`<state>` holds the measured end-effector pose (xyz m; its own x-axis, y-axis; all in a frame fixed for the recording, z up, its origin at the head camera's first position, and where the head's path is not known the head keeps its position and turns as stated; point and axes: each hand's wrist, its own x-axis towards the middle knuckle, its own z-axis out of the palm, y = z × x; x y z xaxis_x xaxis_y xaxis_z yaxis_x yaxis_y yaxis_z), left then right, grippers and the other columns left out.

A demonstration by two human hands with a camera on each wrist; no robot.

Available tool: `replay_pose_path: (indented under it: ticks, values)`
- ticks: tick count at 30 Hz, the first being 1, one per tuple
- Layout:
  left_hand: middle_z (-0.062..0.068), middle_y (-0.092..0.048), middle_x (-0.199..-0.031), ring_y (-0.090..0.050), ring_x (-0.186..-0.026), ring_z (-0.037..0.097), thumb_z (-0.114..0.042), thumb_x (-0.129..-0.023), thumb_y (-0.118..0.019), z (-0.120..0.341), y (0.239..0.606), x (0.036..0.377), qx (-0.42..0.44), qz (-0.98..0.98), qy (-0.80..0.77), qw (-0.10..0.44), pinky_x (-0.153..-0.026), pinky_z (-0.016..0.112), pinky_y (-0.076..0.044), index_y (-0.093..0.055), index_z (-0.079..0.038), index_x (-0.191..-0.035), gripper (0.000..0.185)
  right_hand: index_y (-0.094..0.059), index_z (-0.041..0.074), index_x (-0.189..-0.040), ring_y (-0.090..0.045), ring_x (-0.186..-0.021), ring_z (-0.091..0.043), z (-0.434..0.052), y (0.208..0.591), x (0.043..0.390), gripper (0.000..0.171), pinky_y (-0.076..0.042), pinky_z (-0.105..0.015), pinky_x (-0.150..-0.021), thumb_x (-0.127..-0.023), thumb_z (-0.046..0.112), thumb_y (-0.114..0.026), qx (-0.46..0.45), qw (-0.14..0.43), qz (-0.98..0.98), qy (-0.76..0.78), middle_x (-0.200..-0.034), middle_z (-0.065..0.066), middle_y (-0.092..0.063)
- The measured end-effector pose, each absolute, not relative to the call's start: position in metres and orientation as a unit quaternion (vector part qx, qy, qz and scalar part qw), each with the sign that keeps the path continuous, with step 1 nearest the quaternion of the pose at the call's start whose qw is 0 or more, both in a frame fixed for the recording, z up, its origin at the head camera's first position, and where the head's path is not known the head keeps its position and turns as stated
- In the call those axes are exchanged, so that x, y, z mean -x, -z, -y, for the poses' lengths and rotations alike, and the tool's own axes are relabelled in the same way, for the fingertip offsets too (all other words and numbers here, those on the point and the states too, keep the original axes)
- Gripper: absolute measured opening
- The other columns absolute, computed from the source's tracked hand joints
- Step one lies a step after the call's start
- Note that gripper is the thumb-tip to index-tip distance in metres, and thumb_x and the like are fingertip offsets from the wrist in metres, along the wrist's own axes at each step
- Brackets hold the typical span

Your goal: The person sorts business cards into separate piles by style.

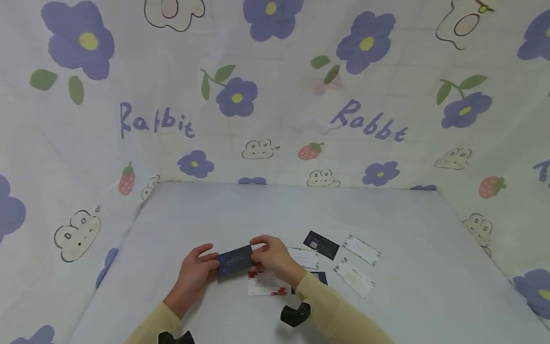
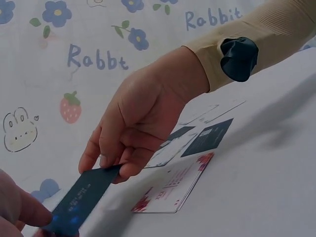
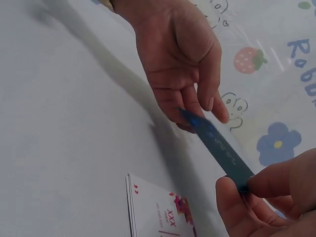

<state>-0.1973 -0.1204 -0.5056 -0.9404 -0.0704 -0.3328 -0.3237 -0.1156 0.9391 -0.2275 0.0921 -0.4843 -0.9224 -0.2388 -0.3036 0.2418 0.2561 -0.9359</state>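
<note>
A dark blue card (image 1: 234, 262) is held above the white table (image 1: 206, 215), between both hands. My left hand (image 1: 205, 265) pinches its left end and my right hand (image 1: 263, 253) pinches its right end. In the left wrist view the right hand (image 2: 114, 165) grips the card (image 2: 81, 200) from above, and the left hand's fingertips (image 2: 29, 213) hold the near end. The right wrist view shows the left hand (image 3: 197, 106) on the card's (image 3: 219, 148) far end, with the right hand's fingers (image 3: 261, 190) closed on its near corner.
Just under the hands lies a white card with red flowers (image 1: 266, 284). To the right lie a dark card (image 1: 321, 244) and white cards (image 1: 362, 249), (image 1: 354, 277). A flower-print cloth (image 1: 275, 95) walls in the table on three sides.
</note>
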Motion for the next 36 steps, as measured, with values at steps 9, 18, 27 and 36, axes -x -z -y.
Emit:
replay_pose_path:
  ticks: [9, 18, 27, 36]
  values:
    - [0.018, -0.067, -0.114, -0.065, -0.093, 0.017, 0.007, -0.093, -0.063, 0.081, 0.507, 0.207, 0.114, -0.714, -0.684, 0.098, -0.074, 0.027, -0.057, -0.049, -0.001, -0.143, 0.052, -0.057, -0.004, -0.135, -0.07, -0.084, -0.019, -0.139, 0.48, 0.218, 0.041, -0.063, -0.034, -0.072, -0.094, -0.003, -0.063, -0.001, 0.167, -0.776, 0.608, -0.105, -0.02, -0.069]
    - [0.018, -0.067, -0.113, -0.069, -0.089, 0.02, 0.003, -0.086, -0.071, 0.027, 0.505, 0.203, 0.023, -0.77, -0.623, 0.136, -0.077, 0.034, -0.061, -0.055, -0.004, -0.136, 0.053, -0.062, -0.003, -0.128, -0.068, -0.076, -0.017, -0.191, 0.484, 0.199, 0.036, -0.063, -0.033, -0.068, -0.092, -0.005, -0.067, -0.056, 0.141, -0.799, 0.582, -0.094, -0.014, -0.066]
    - [0.014, -0.068, -0.112, -0.068, -0.084, 0.015, -0.011, -0.097, -0.065, 0.0, 0.502, 0.199, 0.03, -0.744, -0.644, 0.175, -0.08, 0.032, -0.062, -0.053, -0.005, -0.138, 0.043, -0.063, -0.003, -0.123, -0.065, -0.072, -0.017, -0.226, 0.488, 0.188, 0.036, -0.063, -0.034, -0.064, -0.089, -0.01, -0.067, -0.117, 0.124, -0.797, 0.579, -0.087, -0.01, -0.063]
    - [0.02, -0.066, -0.123, -0.066, -0.09, 0.015, -0.017, -0.1, -0.06, -0.024, 0.493, 0.193, 0.014, -0.701, -0.677, 0.222, -0.087, 0.032, -0.06, -0.049, -0.002, -0.141, 0.045, -0.064, -0.004, -0.12, -0.064, -0.068, -0.015, -0.245, 0.495, 0.18, 0.036, -0.061, -0.032, -0.058, -0.086, -0.012, -0.069, -0.128, 0.106, -0.808, 0.565, -0.082, -0.007, -0.06]
